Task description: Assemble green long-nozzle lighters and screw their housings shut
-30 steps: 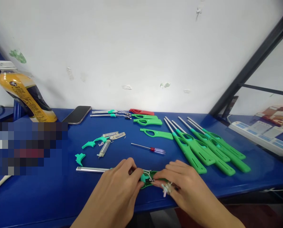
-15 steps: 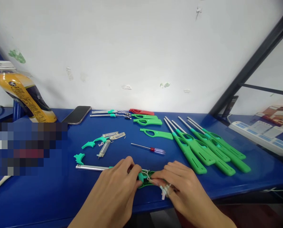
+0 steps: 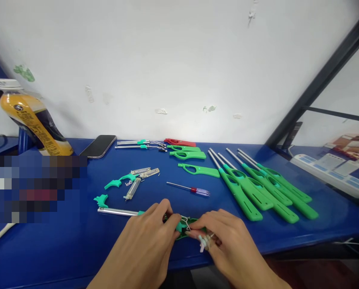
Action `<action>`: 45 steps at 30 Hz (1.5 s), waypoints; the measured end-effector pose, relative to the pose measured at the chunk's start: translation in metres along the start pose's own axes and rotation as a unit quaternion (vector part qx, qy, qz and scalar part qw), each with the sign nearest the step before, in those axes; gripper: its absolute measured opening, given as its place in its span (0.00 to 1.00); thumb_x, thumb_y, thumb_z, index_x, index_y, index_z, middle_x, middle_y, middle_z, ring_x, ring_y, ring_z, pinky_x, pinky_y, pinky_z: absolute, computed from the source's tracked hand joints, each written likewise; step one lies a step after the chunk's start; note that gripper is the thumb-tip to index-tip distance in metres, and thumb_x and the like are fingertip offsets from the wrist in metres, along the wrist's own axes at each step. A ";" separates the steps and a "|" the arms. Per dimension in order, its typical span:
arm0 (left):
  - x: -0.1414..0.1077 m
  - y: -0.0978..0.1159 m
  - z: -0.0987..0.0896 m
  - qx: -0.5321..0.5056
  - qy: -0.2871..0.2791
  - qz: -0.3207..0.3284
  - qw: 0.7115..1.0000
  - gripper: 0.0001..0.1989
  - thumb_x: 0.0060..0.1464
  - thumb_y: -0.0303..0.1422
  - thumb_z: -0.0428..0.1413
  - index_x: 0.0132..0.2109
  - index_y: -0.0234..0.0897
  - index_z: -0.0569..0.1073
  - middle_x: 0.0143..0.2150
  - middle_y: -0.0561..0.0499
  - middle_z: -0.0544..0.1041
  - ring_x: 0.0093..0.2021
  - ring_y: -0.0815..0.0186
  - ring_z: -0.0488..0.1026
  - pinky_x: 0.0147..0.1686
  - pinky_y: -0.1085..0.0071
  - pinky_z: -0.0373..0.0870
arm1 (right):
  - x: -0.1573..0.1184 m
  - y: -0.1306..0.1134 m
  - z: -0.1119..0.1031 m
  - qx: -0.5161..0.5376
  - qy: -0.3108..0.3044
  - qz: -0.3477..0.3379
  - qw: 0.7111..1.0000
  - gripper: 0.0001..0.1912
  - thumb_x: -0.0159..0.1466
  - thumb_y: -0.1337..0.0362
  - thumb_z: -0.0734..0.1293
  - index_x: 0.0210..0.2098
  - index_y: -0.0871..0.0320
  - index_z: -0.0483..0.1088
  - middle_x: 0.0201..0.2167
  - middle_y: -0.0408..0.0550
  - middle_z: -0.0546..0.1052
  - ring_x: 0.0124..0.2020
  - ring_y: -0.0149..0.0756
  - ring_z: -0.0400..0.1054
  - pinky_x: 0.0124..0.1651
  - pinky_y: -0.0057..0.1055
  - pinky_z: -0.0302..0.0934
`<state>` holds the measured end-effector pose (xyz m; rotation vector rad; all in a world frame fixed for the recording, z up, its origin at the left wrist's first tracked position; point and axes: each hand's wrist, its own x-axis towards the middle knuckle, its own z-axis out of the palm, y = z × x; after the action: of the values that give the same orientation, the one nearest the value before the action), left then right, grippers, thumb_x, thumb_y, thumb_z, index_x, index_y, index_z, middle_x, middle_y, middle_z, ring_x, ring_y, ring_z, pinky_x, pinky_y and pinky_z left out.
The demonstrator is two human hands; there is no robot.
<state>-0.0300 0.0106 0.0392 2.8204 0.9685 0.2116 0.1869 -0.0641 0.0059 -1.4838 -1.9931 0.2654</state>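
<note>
An opened utility lighter lies at the table's front, its green handle shell (image 3: 194, 222) partly covered by both hands and its metal tube (image 3: 119, 211) pointing left. My left hand (image 3: 151, 237) is closed around the lighter, with thumb and finger at a teal trigger (image 3: 179, 227). A thin white wire (image 3: 185, 220) loops over the shell. My right hand (image 3: 227, 233) pinches with thumb and forefinger at the wire's end inside the shell. Its curled fingers also hold a small clear part with a white tip (image 3: 203, 243), mostly hidden in the palm.
Several whole green lighters (image 3: 254, 192) lie at right. A screwdriver (image 3: 194, 190), loose green shells (image 3: 197, 170), a red shell (image 3: 179, 142), tubes with wires (image 3: 134, 147), clear tanks (image 3: 133, 188) and teal triggers (image 3: 101, 200) are spread behind my hands. Farther left are a phone (image 3: 99, 146) and bottle (image 3: 35, 120).
My right hand has shifted slightly left, its pinching fingertips closer to the teal trigger, and the clear part moved with it. My left hand stays nearly still on the lighter.
</note>
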 end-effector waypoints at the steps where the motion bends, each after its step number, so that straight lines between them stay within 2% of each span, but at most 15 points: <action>1: 0.000 0.000 0.000 -0.001 0.001 0.001 1.000 0.18 0.70 0.21 0.49 0.52 0.41 0.81 0.49 0.43 0.78 0.45 0.49 0.82 0.36 0.57 0.78 | 0.001 -0.001 0.000 0.005 0.004 0.004 1.000 0.10 0.75 0.73 0.68 0.43 0.50 0.77 0.35 0.36 0.84 0.34 0.36 0.78 0.41 0.36 0.60; 6: 0.001 -0.002 0.004 0.000 0.012 0.002 1.000 0.16 0.69 0.21 0.50 0.52 0.41 0.80 0.49 0.44 0.78 0.45 0.50 0.82 0.36 0.58 0.78 | 0.002 -0.001 0.001 -0.001 0.017 0.000 1.000 0.10 0.76 0.71 0.66 0.40 0.51 0.74 0.31 0.37 0.81 0.30 0.35 0.74 0.37 0.34 0.57; 11: 0.000 -0.003 0.006 0.013 0.014 -0.004 1.000 0.18 0.68 0.20 0.50 0.55 0.39 0.79 0.51 0.43 0.79 0.44 0.48 0.82 0.36 0.56 0.80 | 0.003 0.000 0.005 -0.008 0.026 -0.002 1.000 0.09 0.77 0.69 0.67 0.40 0.51 0.73 0.30 0.37 0.80 0.28 0.34 0.71 0.37 0.33 0.58; 18: 0.000 -0.004 0.006 0.012 0.004 -0.005 1.000 0.19 0.67 0.18 0.48 0.55 0.38 0.78 0.51 0.42 0.79 0.46 0.48 0.83 0.37 0.56 0.81 | 0.002 -0.003 0.005 -0.001 0.036 0.006 0.999 0.09 0.76 0.70 0.69 0.40 0.51 0.73 0.32 0.36 0.80 0.30 0.35 0.72 0.37 0.33 0.58; 25: 0.002 -0.005 0.005 0.039 -0.003 -0.005 0.999 0.19 0.67 0.18 0.48 0.54 0.40 0.77 0.50 0.44 0.80 0.44 0.53 0.83 0.36 0.63 0.77 | 0.002 -0.004 0.006 -0.011 0.050 0.001 0.999 0.09 0.76 0.70 0.67 0.39 0.50 0.72 0.30 0.36 0.79 0.28 0.35 0.72 0.38 0.34 0.59; 34: -0.001 -0.004 0.007 0.055 0.016 0.006 0.998 0.19 0.67 0.18 0.48 0.54 0.38 0.78 0.51 0.41 0.81 0.43 0.49 0.84 0.33 0.59 0.80 | 0.002 -0.003 0.010 -0.028 0.074 -0.009 0.997 0.10 0.76 0.72 0.65 0.41 0.50 0.72 0.32 0.37 0.82 0.29 0.36 0.72 0.36 0.32 0.57; 41: 0.002 -0.001 0.003 0.050 0.009 -0.002 0.999 0.19 0.67 0.18 0.51 0.56 0.38 0.78 0.53 0.41 0.83 0.45 0.48 0.86 0.34 0.59 0.81 | 0.002 -0.003 0.014 -0.054 0.097 -0.038 0.993 0.11 0.75 0.74 0.64 0.42 0.52 0.72 0.31 0.38 0.80 0.28 0.35 0.69 0.35 0.32 0.56; 45: 0.001 -0.001 0.002 0.048 0.002 -0.003 0.999 0.19 0.67 0.17 0.49 0.55 0.37 0.79 0.53 0.40 0.83 0.45 0.47 0.86 0.34 0.57 0.83 | 0.001 -0.003 0.015 -0.048 0.097 -0.035 0.994 0.11 0.75 0.75 0.64 0.42 0.52 0.71 0.31 0.38 0.79 0.29 0.35 0.69 0.35 0.32 0.56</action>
<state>-0.0293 0.0115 0.0367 2.9048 1.0129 0.1743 0.1753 -0.0610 -0.0038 -1.4368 -1.9188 -0.0047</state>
